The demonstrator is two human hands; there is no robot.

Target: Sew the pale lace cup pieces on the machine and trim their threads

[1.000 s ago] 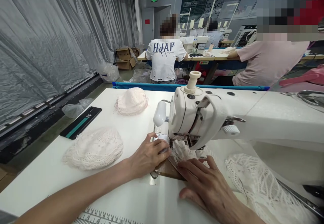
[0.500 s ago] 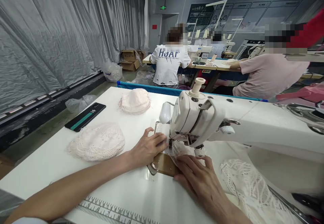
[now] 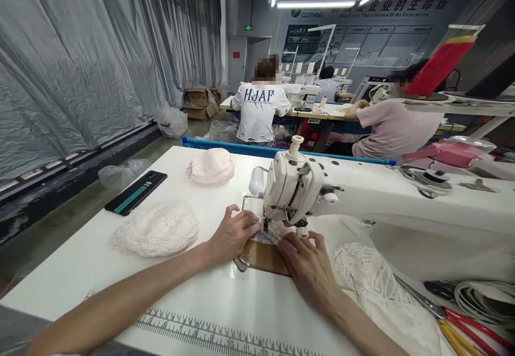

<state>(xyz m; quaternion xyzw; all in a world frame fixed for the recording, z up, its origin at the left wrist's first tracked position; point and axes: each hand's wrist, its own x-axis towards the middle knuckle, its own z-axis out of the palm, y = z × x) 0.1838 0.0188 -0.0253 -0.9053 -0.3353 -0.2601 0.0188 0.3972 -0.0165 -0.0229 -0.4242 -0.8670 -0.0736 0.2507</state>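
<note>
A white sewing machine (image 3: 287, 190) stands in front of me with its needle and presser foot low over pale lace fabric (image 3: 276, 231). My left hand (image 3: 235, 234) lies palm down left of the foot. Its bent fingers are apart, with the tips resting on the fabric's edge. Right of the foot, the bunched fingers of my right hand (image 3: 308, 259) close on the lace; its fingertips are partly hidden. Between the hands shows a brown plate (image 3: 267, 259) under a clear cover. More white lace (image 3: 370, 275) lies right of my right hand.
Two lace pieces, a near one (image 3: 159, 230) and a far one (image 3: 211, 167), lie left on the white table (image 3: 193, 305) by a black phone (image 3: 137, 192). Scissors (image 3: 454, 318) and a coiled cable (image 3: 483, 299) are at right. Co-workers (image 3: 261, 112) sit beyond.
The camera view has tilted up and swung right, bringing the scissors' handles and coiled cable into sight. Both hands stay beside the presser foot, with more of the brown plate showing between them.
</note>
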